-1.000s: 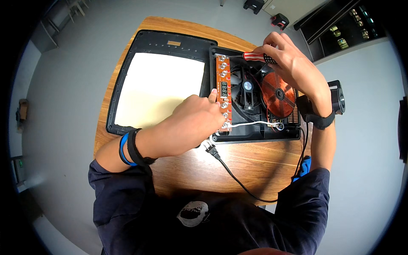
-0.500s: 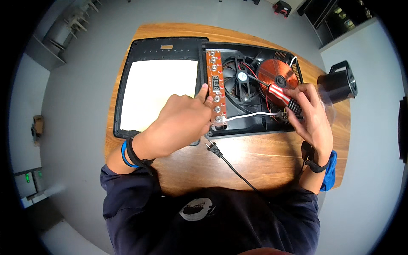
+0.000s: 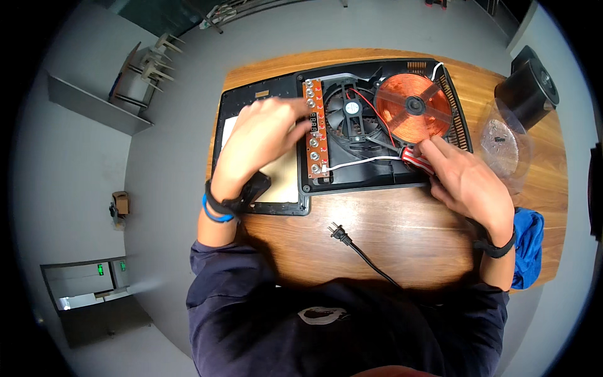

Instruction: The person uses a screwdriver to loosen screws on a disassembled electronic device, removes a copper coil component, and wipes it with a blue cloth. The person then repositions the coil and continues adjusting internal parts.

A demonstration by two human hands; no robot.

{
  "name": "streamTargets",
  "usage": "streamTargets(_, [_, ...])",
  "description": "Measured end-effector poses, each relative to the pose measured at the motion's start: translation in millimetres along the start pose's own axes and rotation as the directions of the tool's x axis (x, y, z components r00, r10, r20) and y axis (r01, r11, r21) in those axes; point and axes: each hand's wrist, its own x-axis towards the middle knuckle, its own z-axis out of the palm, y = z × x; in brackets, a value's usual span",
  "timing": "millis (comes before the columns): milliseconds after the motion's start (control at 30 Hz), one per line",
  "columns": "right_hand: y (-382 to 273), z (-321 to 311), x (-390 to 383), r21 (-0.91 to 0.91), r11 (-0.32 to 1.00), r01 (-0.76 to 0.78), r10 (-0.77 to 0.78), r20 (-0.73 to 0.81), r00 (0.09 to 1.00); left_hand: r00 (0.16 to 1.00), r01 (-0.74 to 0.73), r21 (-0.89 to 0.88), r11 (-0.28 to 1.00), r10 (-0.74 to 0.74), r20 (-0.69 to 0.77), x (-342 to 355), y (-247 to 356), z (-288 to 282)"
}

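An opened induction cooker base point(image 3: 377, 179) lies on the table, with a copper coil point(image 3: 411, 119), a black fan point(image 3: 339, 116) and an orange circuit board point(image 3: 316, 147) showing inside. My right hand point(image 3: 468, 179) grips a screwdriver point(image 3: 418, 161) by its red-and-white striped handle, just below the coil. Its shaft points left toward the lower end of the fan bracket; I cannot make out where the tip rests. My left hand point(image 3: 264, 135) hovers by the board's display, slightly blurred, thumb and forefinger apart. Beneath that hand lies the cooker's top panel point(image 3: 289, 205), partly covered.
A black power plug point(image 3: 340, 234) with its cord lies at the table's near side. To the right stand a black jug point(image 3: 531, 91) and a clear plastic container point(image 3: 502, 147). A blue cloth point(image 3: 529, 245) sits at the right edge of the wooden table point(image 3: 402, 232).
My left hand has come off the lower part of the board and moved up toward its display. The screwdriver handle has shifted lower relative to the coil, still in my right hand. The head view has shifted.
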Motion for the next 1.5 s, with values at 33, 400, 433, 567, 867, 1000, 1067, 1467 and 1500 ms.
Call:
streamTargets(33, [0,-1,-2,-0.002,1.000,0.003,-0.003,0.001,1.000,0.998,0.001,-0.020,1.000,-0.002,-0.055,13,-1,5])
streamTargets(400, [4,-21,-6,0.073,0.997,-0.001,0.001,0.004,1.000,0.993,0.118,0.118,0.986,-0.113,-0.045,102,-44,54])
streamTargets(433, [4,-19,-6,0.073,0.997,0.002,-0.003,0.014,1.000,0.993,0.114,0.147,0.983,-0.107,-0.053,106,-45,56])
streamTargets(567, [8,-9,-2,0.087,0.991,0.100,-0.102,0.018,0.995,0.995,0.075,0.219,0.973,-0.058,-0.084,117,-48,58])
streamTargets(867, [13,-4,-2,0.027,0.997,0.073,-0.074,0.052,0.996,0.986,0.004,0.364,0.931,0.056,-0.154,121,-47,64])
streamTargets(1000, [9,-11,-5,0.048,0.998,0.042,-0.044,0.030,0.999,0.980,-0.025,0.444,0.896,0.111,-0.167,116,-36,62])
streamTargets(1067, [7,-13,-5,0.071,0.996,0.045,-0.047,0.022,0.999,0.978,-0.034,0.481,0.876,0.130,-0.166,115,-26,61])
streamTargets(1467, [12,-17,-3,0.181,0.977,0.109,-0.114,0.016,0.993,0.984,-0.057,0.564,0.824,0.142,-0.109,117,-25,62])
streamTargets(1500, [10,-18,-3,0.183,0.977,0.108,-0.119,0.046,0.992,0.980,-0.063,0.570,0.819,0.159,-0.120,117,-29,63])
